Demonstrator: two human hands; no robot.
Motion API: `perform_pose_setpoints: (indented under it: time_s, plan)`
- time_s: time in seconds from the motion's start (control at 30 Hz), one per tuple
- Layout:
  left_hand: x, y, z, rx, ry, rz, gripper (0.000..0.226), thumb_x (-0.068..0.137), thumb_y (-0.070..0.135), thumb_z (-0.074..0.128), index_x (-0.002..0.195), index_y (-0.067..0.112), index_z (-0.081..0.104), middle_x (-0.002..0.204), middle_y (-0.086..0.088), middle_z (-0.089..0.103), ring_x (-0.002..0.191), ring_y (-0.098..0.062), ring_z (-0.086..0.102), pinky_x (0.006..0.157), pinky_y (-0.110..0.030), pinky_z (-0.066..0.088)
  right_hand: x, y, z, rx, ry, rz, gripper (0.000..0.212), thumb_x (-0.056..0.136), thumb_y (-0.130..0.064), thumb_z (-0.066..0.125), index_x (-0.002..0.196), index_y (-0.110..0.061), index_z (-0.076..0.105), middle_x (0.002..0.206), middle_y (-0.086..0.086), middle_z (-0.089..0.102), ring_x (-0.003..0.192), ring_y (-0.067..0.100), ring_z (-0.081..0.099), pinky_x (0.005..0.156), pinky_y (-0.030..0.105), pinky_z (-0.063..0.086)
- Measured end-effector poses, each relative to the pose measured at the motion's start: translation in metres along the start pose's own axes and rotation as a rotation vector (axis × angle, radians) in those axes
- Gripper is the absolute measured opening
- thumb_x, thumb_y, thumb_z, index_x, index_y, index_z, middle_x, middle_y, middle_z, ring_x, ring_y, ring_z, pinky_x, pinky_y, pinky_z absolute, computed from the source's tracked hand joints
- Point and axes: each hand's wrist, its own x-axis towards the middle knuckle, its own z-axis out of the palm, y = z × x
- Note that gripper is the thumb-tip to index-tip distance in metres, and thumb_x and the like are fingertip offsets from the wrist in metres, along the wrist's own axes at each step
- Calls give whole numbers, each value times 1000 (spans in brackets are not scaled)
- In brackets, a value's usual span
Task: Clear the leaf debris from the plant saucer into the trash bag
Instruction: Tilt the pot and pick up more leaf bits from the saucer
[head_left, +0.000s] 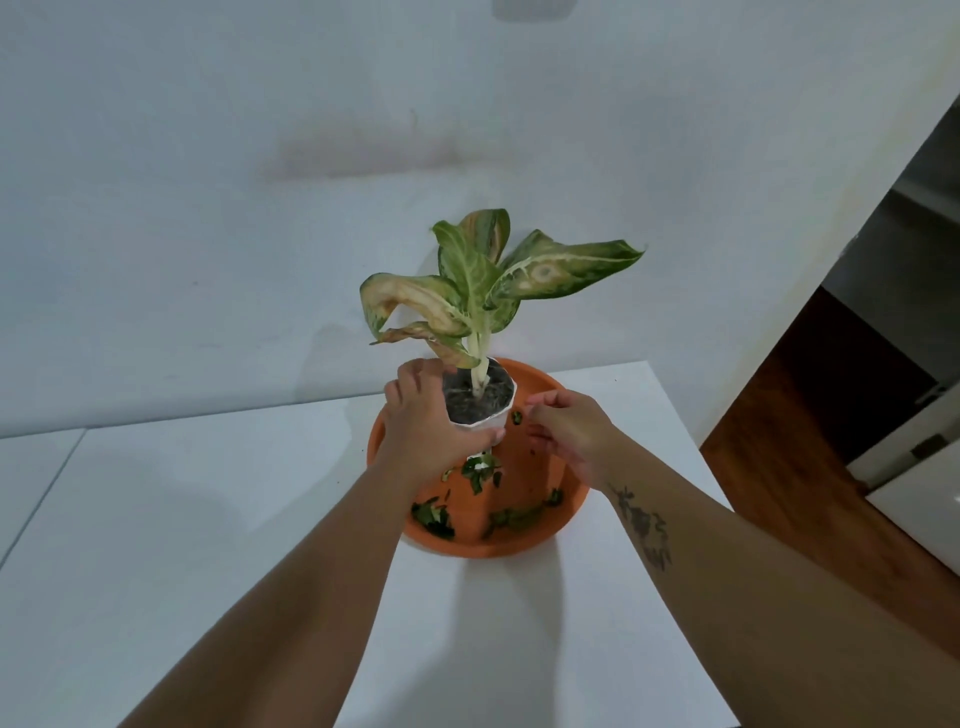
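- Saucer (540, 545): orange, round, shallow, on the white worktop (208, 519) toward its far right part, close to the wall (260, 156).
- Pot (480, 397): small, white, faceted rim, dark soil inside; stands upright in the far half of the saucer. Whether its base touches the saucer floor cannot be told, as the left hand covers the lower part.
- Plant (483, 280): pale stem, variegated green leaves with brown, curled edges on the left-hand leaves.
- Leaf debris (434, 517): torn green pieces lie on the saucer floor, mostly along the near side in two clusters, with another clump just below the pot and one small scrap (516, 417) at the pot's right side.
- Left hand (431, 421): wrapped round the left and near side of the pot, fingers clamped on it.
- Right hand (569, 431): over the right part of the saucer, just beside the pot; fingers drawn together in a pinch close to the small scrap. Whether they actually hold anything cannot be told.
- Right forearm carries a dark tattoo (644, 527).
- Trash bag: not in view.
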Motion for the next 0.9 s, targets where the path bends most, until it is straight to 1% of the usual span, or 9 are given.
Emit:
perform_pose_setpoints:
  time_s: [0.13,0.2,0.3,0.4,0.47,0.57,0.67,0.8,0.9]
  plan:
    - [-1,0,4,-184,-32,1,81,53,57,80,122,38,42,138,2,33,130,-25,35,106,-42,39,6,-4,-3,-18,-53,7,15,85,-11,64,101,-10,67,95,10,69,87,21,66,86,37,58]
    - [-1,-1,6,-249,-23,8,75,53,55,79,119,38,47,137,5,35,129,-23,41,107,-42,41,9,-6,-5,-24,-79,5,17,86,-12,64,103,-8,66,94,11,68,85,20,66,85,35,58]
    - [0,0,10,-282,9,25,65,59,43,83,116,34,54,132,10,33,124,-18,48,105,-31,41,12,-6,-8,-33,-105,7,21,86,-11,64,106,-6,65,94,11,68,85,21,66,84,33,58]
    - [-1,3,11,-282,20,57,59,62,37,83,114,34,55,133,8,36,120,-13,47,99,-22,38,13,-5,-12,-56,-114,11,20,86,-12,64,105,-7,65,96,11,69,87,21,66,83,33,58]
    - [-1,5,12,-268,32,73,57,63,34,82,114,30,57,128,9,40,119,-14,47,99,-25,41,15,-4,-14,-71,-122,13,20,86,-12,64,105,-8,65,97,11,68,88,21,66,83,32,58]
    - [-2,6,11,-253,48,85,56,62,34,82,113,27,59,125,7,48,116,-15,51,100,-36,47,16,-4,-17,-84,-139,10,16,86,-11,63,101,-9,66,95,10,67,86,20,65,85,33,58]
    - [-3,8,10,-255,53,85,53,63,32,82,112,28,60,123,7,51,113,-13,52,98,-36,48,17,-4,-17,-96,-157,6,13,86,-12,63,98,-11,66,96,10,68,87,21,66,84,33,57]
    - [-3,9,15,-257,77,73,59,59,39,83,112,28,61,121,7,52,113,-14,53,98,-39,48,15,-7,-18,-128,-166,-8,9,85,-13,63,94,-13,67,98,11,69,89,22,67,86,34,58]
    - [-5,11,19,-256,123,72,57,59,37,82,110,26,61,116,5,54,109,-16,54,95,-40,49,12,-11,-22,-147,-167,-25,7,87,-13,62,92,-13,66,97,10,69,89,21,67,85,33,58]
